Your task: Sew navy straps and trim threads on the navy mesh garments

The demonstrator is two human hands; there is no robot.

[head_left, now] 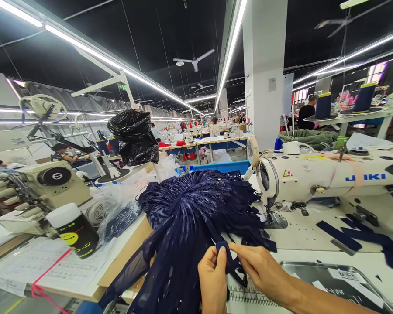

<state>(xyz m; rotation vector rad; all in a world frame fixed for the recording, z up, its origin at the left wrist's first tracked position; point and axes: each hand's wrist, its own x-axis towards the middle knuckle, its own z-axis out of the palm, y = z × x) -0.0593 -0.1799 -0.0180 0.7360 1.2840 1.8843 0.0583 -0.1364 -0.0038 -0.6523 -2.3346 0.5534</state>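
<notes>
In the lower middle of the head view, my left hand (pixel 212 277) pinches a narrow navy fabric strip (pixel 222 245) between thumb and fingers. My right hand (pixel 265 270) meets it from the right, fingertips pinched together at the strip's edge. The strip's lower part hangs in a loop below my fingers. Just beyond my hands, a big bundle of navy sheer fabric pieces (pixel 196 196) is heaped on the table and spills down the front edge. A printed ruler scale (pixel 249 297) runs along the table under my right hand.
To the right stands a white sewing machine (pixel 308 176), with navy fabric scraps (pixel 339 235) on its bed. A metal tray (pixel 314 264) holding paper slips lies in front. At left are a black-and-white canister (pixel 77 235), printed sheets (pixel 19 261) and another machine (pixel 49 179).
</notes>
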